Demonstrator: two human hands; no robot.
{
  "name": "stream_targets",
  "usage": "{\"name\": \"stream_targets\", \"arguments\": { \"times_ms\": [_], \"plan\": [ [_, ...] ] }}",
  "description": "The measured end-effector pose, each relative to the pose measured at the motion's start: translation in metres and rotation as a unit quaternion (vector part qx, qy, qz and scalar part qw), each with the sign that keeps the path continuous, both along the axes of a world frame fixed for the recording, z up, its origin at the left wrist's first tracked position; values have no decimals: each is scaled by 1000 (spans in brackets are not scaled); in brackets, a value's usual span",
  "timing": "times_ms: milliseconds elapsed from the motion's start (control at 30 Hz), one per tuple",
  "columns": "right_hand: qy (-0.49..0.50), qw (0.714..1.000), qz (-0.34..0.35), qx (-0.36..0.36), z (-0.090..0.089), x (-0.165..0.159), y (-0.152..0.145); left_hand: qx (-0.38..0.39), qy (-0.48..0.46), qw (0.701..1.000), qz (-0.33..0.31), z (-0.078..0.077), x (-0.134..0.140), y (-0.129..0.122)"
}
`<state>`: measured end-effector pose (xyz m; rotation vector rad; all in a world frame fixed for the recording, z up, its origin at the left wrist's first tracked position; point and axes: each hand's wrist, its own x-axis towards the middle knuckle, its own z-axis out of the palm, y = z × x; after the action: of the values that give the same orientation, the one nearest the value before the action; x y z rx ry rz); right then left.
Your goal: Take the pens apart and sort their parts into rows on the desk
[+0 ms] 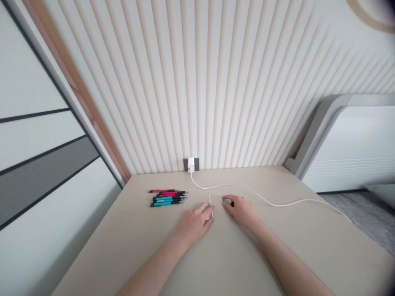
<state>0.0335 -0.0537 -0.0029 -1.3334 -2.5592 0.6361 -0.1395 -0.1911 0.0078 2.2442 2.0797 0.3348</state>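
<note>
My left hand (196, 222) rests on the beige table (129, 255) with its fingertips on the near end of a thin white refill-like stick (210, 200). My right hand (240, 210) lies palm down just right of it, fingers curled over a small dark part (228, 202) that is mostly hidden. A row of several pens (168, 197), pink and teal with black tips, lies to the left of my hands.
A white charger (191, 165) sits in a wall socket at the table's back edge; its white cable (277, 203) runs right across the table and off the edge. A white and grey unit (348, 144) stands at right.
</note>
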Motion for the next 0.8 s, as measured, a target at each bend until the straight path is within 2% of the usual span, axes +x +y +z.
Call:
{"name": "stream_targets", "arguments": {
  "times_ms": [433, 800],
  "plan": [
    [7, 1000, 26, 10, 1, -15, -1, -22, 24, 999, 1, -3, 5, 4],
    [4, 999, 42, 8, 1, -14, 0, -23, -4, 1000, -2, -5, 5, 4]
  ]
}}
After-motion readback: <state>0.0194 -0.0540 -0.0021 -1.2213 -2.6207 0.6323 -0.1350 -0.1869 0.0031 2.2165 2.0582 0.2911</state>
